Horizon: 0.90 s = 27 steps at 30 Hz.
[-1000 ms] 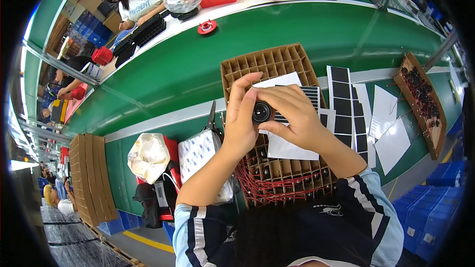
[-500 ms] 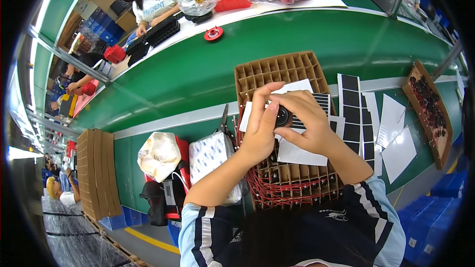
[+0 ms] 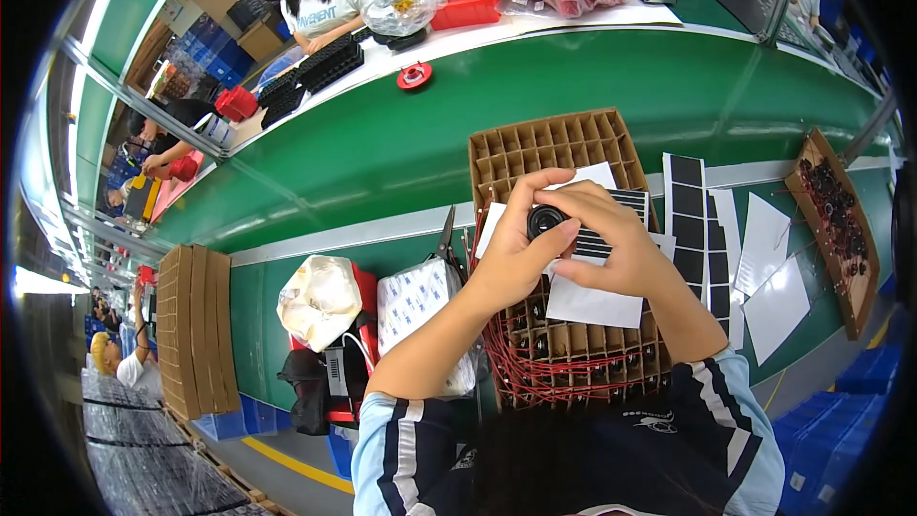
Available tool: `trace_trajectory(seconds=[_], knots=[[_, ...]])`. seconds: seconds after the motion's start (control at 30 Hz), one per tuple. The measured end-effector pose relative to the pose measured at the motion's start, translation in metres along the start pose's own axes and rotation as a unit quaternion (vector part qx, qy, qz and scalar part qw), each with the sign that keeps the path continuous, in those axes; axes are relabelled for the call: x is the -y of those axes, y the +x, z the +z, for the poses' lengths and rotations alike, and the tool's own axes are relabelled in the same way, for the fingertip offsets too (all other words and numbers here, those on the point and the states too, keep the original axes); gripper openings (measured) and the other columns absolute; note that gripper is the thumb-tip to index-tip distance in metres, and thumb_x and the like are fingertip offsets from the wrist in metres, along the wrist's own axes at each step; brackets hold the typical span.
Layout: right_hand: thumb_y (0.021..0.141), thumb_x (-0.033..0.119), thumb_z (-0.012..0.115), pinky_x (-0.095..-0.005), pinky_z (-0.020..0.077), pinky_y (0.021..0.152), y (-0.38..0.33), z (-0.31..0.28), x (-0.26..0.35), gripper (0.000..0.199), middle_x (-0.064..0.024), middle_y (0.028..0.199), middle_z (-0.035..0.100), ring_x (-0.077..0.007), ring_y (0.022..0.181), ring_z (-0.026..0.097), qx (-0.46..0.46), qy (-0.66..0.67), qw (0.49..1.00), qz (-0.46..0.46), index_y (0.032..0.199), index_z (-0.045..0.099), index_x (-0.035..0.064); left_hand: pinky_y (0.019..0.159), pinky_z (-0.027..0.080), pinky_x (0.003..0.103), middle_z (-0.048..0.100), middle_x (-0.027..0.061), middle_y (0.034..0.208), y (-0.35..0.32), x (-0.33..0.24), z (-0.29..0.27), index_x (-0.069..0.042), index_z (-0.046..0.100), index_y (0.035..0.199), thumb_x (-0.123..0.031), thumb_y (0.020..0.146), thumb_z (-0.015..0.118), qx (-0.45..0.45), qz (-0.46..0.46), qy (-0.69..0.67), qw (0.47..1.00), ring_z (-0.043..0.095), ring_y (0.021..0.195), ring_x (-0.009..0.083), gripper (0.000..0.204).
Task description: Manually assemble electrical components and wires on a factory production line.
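Observation:
Between my two hands, above the divided carton, is a round black part with raised rings, much like a small speaker. My left hand is closed round it, thumb across its lower right edge and index finger curled over the top. The fingers of my right hand reach to its upper right side, with the thumb bent below; their tips are partly hidden. Beneath lie white sheets and a sheet of black strips, on the cardboard divider box. Red wires and black parts fill its near cells.
Label sheets with black rectangles and white sheets lie right of the box. Farther right is a cardboard tray of wired black parts. On the left are scissors, a white packet, a plastic bag and stacked cartons.
The black part has turned and sits farther into my left hand, its ringed face now more visible. My left thumb has moved across its lower edge. The whole view has shifted slightly.

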State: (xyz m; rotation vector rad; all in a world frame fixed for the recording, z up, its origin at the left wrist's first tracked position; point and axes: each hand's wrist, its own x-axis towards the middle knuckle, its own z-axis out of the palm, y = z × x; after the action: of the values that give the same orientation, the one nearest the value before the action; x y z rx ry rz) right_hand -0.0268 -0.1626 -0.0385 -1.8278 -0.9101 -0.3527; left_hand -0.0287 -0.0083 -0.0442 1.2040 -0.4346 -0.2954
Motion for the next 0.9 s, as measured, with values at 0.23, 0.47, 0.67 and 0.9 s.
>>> trace_trajectory(seconds=[0.23,0.47,0.67,0.9], knots=[[0.087,0.013,0.046,-0.0203,0.0450,0.057,-0.006,0.011,-0.006,0.022,-0.0062,0.088,0.056,-0.0093,0.063,0.054,-0.034,0.324,0.928,0.183,0.103,0.055,0.0002,0.062,0.038,0.019,0.047,0.0036,0.091,0.001,0.000,0.005,-0.005,0.032,0.117,-0.011,0.082,0.055,0.023,0.004,0.011,1.000,0.044,0.072,0.0054,0.042],[0.087,0.016,0.048,-0.0206,0.0428,0.063,-0.004,0.006,0.002,0.021,-0.0038,0.082,0.057,-0.0086,0.073,0.053,-0.036,0.279,0.935,0.214,0.095,0.057,-0.0007,0.073,0.038,0.022,0.045,0.0064,0.098,0.000,-0.006,0.003,-0.005,0.029,0.118,-0.012,0.082,0.056,0.050,-0.026,0.012,0.998,0.044,0.084,0.0084,0.045],[0.086,0.015,0.050,-0.0176,0.0411,0.057,-0.009,0.008,-0.011,0.017,-0.0024,0.072,0.056,-0.0055,0.065,0.052,-0.064,0.327,0.923,0.193,0.087,0.056,-0.0016,0.065,0.041,0.022,0.046,0.0087,0.097,0.000,-0.004,0.012,-0.006,0.025,0.121,-0.008,0.080,0.056,0.057,0.052,0.151,0.986,0.046,0.076,0.0092,0.051],[0.087,0.018,0.051,-0.0186,0.0427,0.046,-0.006,0.005,0.000,0.019,-0.0020,0.066,0.054,-0.0081,0.053,0.053,-0.048,0.369,0.893,0.254,0.082,0.054,-0.0006,0.065,0.040,0.024,0.039,0.0078,0.105,-0.003,-0.003,0.010,-0.005,0.023,0.122,-0.014,0.088,0.044,0.090,-0.005,-0.028,0.996,0.040,0.082,0.0106,0.041]])
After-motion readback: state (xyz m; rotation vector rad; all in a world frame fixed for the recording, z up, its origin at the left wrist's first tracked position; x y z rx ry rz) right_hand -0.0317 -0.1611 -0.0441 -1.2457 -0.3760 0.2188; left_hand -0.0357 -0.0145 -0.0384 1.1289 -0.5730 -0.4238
